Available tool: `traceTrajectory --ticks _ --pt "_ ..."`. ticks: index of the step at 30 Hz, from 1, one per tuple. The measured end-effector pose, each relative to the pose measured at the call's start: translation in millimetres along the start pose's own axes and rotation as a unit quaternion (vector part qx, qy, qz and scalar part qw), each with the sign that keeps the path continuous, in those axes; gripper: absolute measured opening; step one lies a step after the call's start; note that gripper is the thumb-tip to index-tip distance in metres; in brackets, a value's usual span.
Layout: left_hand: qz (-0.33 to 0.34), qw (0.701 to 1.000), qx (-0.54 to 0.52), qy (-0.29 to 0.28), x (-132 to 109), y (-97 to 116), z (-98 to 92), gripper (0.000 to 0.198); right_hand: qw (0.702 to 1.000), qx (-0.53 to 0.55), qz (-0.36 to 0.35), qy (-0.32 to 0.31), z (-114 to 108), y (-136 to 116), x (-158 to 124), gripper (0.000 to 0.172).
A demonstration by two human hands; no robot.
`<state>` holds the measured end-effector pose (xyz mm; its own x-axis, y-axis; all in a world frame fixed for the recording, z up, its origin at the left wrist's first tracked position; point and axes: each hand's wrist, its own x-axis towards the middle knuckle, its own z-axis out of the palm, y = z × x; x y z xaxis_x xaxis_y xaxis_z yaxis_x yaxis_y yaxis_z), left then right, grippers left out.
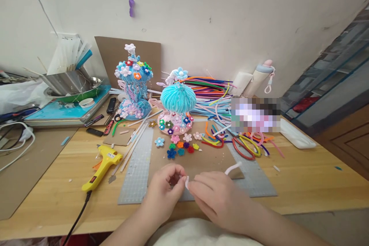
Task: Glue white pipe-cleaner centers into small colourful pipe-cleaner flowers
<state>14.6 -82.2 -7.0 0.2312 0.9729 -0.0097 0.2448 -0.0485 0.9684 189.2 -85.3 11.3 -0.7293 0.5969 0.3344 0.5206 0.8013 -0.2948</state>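
Observation:
Between my hands runs a pale pink-white pipe cleaner [233,168]; its long end sticks out past my right hand, and its other end shows bent between my fingertips. My left hand [167,186] pinches that bent end with thumb and forefinger. Wrapped round the length of it, my right hand [213,192] is closed, palm down. Beyond them, several small pipe-cleaner flowers [180,145] lie on a brown cardboard sheet [201,161] over a grey cutting mat [131,188]. Behind these stands a turquoise domed pipe-cleaner model [178,98] with a flowered base.
A yellow glue gun [102,167] lies at left, its cord trailing off the front edge. A taller blue flowered model [134,84] stands behind. Bundles of pipe cleaners [207,88] fill the back. A steel bowl [67,82] sits far left; a bottle [261,78] is at back right.

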Motion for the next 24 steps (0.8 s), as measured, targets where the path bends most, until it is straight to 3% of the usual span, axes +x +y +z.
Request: traceTrajectory --ticks 4,7,12,15,17,21,24 --pt "0.101 0.994 0.050 -0.004 -3 2 0.5 0.010 0.984 0.137 0.086 0.080 -4 9 8 0.014" --pt "0.143 0.988 0.022 0.045 -4 5 0.8 0.010 0.983 0.104 0.113 0.101 4 13 11 0.016" --pt "0.147 0.983 0.023 0.105 -2 0 -2.5 0.009 0.996 -0.069 0.030 0.052 6 4 6 0.018" --pt "0.172 0.977 0.058 0.113 -2 -3 -3.9 0.012 0.996 -0.071 -0.042 0.030 -1 -1 2 0.021" --pt "0.190 0.971 0.095 0.109 -4 -4 -3.2 0.015 0.997 -0.033 -0.047 0.046 -5 -1 2 0.021" --pt "0.207 0.966 0.130 0.082 -8 1 -0.1 0.017 0.993 0.051 0.048 0.092 -4 4 5 0.020" --pt "0.201 0.968 0.110 0.100 -10 3 0.5 0.015 0.990 0.047 0.100 0.091 1 8 7 0.020"
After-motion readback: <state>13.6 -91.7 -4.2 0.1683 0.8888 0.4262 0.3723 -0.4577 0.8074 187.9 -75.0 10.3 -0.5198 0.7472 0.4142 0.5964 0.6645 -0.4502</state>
